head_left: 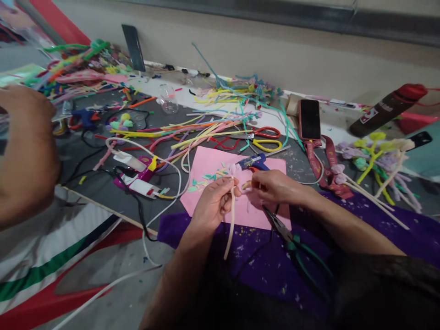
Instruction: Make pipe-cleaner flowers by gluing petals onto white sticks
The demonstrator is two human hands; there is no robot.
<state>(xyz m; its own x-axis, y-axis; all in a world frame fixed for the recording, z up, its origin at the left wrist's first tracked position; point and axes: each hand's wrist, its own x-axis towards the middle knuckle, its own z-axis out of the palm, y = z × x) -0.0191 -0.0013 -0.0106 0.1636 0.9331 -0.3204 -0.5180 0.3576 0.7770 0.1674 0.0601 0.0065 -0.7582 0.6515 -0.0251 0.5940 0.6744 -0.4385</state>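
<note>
My left hand (216, 199) pinches a pipe-cleaner flower just below its pale lilac head (234, 169). Its cream stem (232, 224) hangs down past my fingers. Close by on the right, my right hand (273, 185) has its fingers curled together; a small yellowish bit shows at their tips, too unclear to name. Behind that hand a blue glue gun (254, 161) lies on a pink sheet (202, 160). Short green and yellow pipe-cleaner snippets (211, 176) are scattered on the sheet. Green-handled pliers (292, 243) rest on the purple cloth (254, 266), nearer to me.
Red and yellow-handled scissors (266, 137) lie behind the sheet among loose pipe cleaners (192, 130). To the left is a magenta power strip (149, 165) with cables. A phone (309, 119) and a dark bottle (388, 110) stand at right. Another person's arm (27, 151) reaches in from the left.
</note>
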